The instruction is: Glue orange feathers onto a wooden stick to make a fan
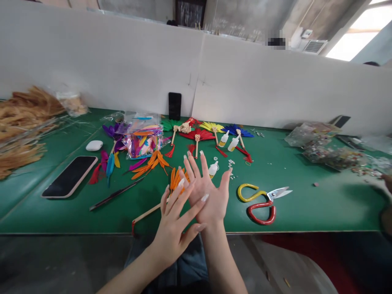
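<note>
Scanning from the left, we see tan fibre bundles (30,104) on the green table (324,202), then a phone in a pink case (70,177) lying aslant and a small white case (94,145) just beyond it. A dark slim tool (116,193) slopes up to the right, near a clear packet of coloured feathers (145,141) and some loose orange feathers (153,163).

Next comes the orange fan (174,179), near the front edge of the table. Its long axis runs on a diagonal: the wooden handle (148,212) points down and left, its red-corded end at the table's edge, while the feathers point up and away from us. Our left hand (174,224) stands in the way, covering where handle and feathers meet. That hand shows its back, fingers straight and apart, laid across our right hand (210,196), whose palm is turned up with fingers spread; we cannot tell whether they touch.

Behind our fingers we see a row of coloured fans (205,134) and a small glue bottle (213,169). Further right are white beads (231,163), spread scissors (266,202) with blades pointing right, and bead-filled bags (321,153).
</note>
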Tool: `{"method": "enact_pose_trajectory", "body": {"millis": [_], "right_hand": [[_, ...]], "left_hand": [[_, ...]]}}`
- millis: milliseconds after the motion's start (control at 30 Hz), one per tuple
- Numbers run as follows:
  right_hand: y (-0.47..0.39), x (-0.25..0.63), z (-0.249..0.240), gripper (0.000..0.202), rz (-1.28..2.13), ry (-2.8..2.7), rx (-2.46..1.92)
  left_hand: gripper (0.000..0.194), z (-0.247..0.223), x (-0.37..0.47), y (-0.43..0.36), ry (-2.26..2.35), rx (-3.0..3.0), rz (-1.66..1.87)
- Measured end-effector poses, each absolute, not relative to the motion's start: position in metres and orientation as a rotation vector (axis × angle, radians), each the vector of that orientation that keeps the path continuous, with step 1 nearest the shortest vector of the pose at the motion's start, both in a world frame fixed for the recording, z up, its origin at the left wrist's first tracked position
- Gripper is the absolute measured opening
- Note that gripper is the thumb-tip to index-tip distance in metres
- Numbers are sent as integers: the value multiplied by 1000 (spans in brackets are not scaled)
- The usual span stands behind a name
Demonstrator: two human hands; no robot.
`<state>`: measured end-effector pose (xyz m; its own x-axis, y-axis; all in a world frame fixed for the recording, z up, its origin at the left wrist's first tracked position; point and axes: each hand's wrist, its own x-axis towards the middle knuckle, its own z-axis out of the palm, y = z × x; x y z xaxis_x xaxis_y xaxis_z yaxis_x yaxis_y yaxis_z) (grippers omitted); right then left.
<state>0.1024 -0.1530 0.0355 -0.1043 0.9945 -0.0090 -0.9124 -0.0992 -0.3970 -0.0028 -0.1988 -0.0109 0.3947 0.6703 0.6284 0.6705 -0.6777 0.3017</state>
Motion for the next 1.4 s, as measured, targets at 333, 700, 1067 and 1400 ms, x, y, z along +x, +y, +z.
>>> {"method": "enact_pose_trajectory", "body": {"millis": [333,700,1067,1400], "right_hand": [[-152,101,39,69,1539,-367,-294],[-157,98,45,70,1397,-464,-336],[-146,107,33,73,1338,-495,-402],[-152,100,33,71,1253,-504,-433]], "left_hand": [[45,-24,7,-223,-1319,-2595,-1289],[54,-23,7,-201,-1287,-2671,-1231],[62,-16,10,-226,-1019,-2858,-1081],[60,-14,8,-221,-1307,-2706,-931]]}}
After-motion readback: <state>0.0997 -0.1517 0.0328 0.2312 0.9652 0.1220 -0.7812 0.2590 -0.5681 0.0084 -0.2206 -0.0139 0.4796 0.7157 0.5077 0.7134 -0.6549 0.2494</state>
